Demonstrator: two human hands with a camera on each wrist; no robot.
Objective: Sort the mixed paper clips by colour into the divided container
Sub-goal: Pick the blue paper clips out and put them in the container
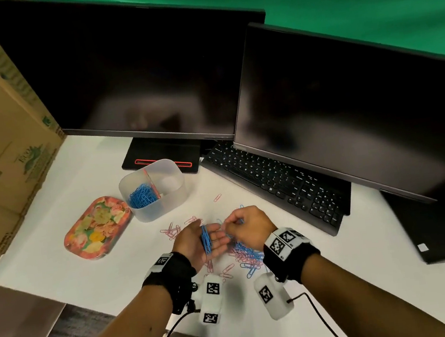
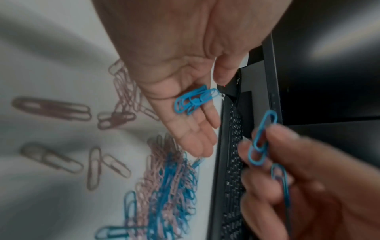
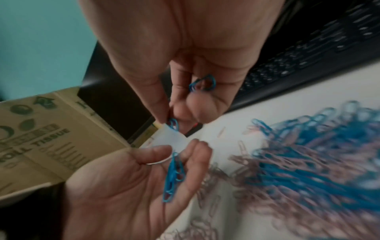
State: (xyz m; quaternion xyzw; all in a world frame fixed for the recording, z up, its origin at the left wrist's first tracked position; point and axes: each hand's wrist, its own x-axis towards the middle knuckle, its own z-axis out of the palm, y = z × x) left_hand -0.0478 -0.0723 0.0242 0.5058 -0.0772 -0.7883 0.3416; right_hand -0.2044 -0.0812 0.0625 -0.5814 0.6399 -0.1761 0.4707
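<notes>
A: From the head view, the divided container [image 1: 152,190] at 11 o'clock of the hands has one side full of blue clips; the other looks almost bare.
B: Left wrist?
A: The left hand [image 2: 185,91] lies flat, palm up, cradling blue clips [image 2: 194,99].
B: Right wrist?
A: The right hand [image 3: 185,78] pinches blue clips. The mixed pile [image 3: 308,162] at 4 o'clock remains; I'd say halfway.

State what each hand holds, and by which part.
Left hand: a small bunch of blue paper clips lying across its upturned open palm. Right hand: blue clips pinched at their middle between thumb and fingertips.
</notes>
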